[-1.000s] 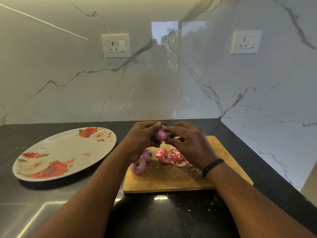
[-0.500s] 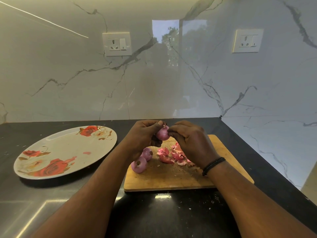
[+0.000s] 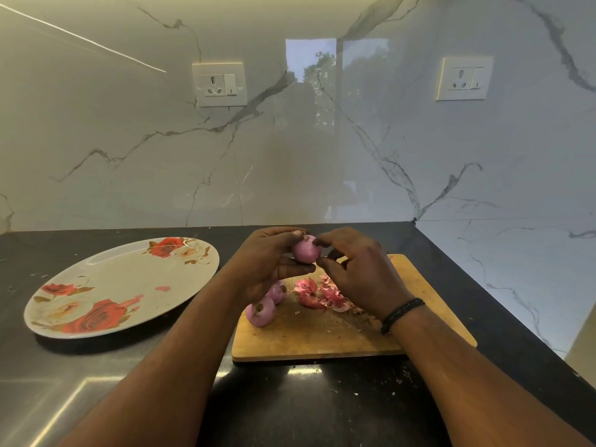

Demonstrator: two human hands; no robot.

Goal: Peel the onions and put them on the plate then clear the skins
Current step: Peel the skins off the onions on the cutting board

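My left hand [image 3: 267,262] curls round an onion [image 3: 306,250], thumb on top by the root tuft, fingers under; held above the far left of the board [image 3: 322,340]. My right hand [image 3: 358,275] meets it from the right, fingertips [image 3: 319,241] pinched on its skin at the upper right side. Black band [image 3: 401,314] on right wrist.

Two more onions on the board: one [image 3: 260,311] at the left edge, another [image 3: 277,291] just behind, touching it, partly under my left hand. Skins [image 3: 319,293] heaped mid-board, beneath my right hand.

Plate [image 3: 122,285], rose print, left of the board on the black counter [image 3: 290,408]; nothing whole on it. Loose flecks on the counter.

Two sockets [image 3: 219,84] [image 3: 464,78] on the marble wall. No readable writing anywhere.
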